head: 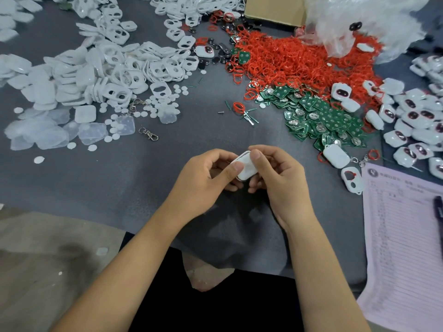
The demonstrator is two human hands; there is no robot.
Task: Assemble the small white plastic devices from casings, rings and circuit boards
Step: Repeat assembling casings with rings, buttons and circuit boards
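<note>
Head view: I see both hands meeting over the grey worktop (167, 144), low in the middle, holding one white device (245, 165) between them. My left hand (206, 178) has its fingers curled under the device and its thumb pressed on the top face; my right hand (275, 173) grips it from the other side, thumb on the upper edge, fingers folded beneath. The device is tilted, clear of the worktop, and a thin seam shows along its near edge. To the upper left lies a wide heap of white casings (107, 65), many with two cut-outs, with clear lids (72, 130) and small white discs (158, 104) spread in front of it. A metal clasp (148, 134) lies alone near the discs. Up and to the right is a big pile of red rings (294, 61), and just below it a pile of green boards (323, 118). A single red ring (239, 107) sits apart beside a few small pins (249, 117). Finished devices (412, 125) crowd the far right edge. A printed sheet (402, 236) lies at the lower right, a clear bag (359, 22) at the top right next to a cardboard box (273, 8).
</note>
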